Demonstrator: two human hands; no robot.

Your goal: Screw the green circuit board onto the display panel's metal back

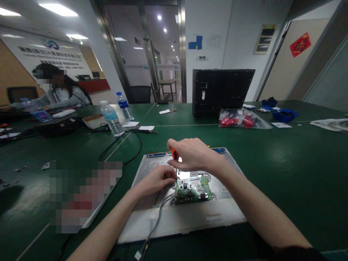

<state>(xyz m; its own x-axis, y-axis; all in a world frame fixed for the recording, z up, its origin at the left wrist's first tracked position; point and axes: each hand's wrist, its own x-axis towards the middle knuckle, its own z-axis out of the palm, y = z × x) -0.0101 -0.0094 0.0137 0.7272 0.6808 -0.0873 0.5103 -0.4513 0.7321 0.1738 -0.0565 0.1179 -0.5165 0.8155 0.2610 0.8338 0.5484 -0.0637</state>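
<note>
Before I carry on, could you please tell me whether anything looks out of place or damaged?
No damage stands out. Two oddities: the grey cable ends in a plug past the near edge of the panel, apparently unconnected; and small bits lie scattered, loose, at left on the table.

You are in what looks like an office used for electronics work, shown by the metal-framed glass doors (163, 47) ahead of you, the large lettered wall sign (53, 55) and ceiling lights (58, 9) to your left, and the bare circuit board (193, 189) on your long green table (288, 174).
</note>
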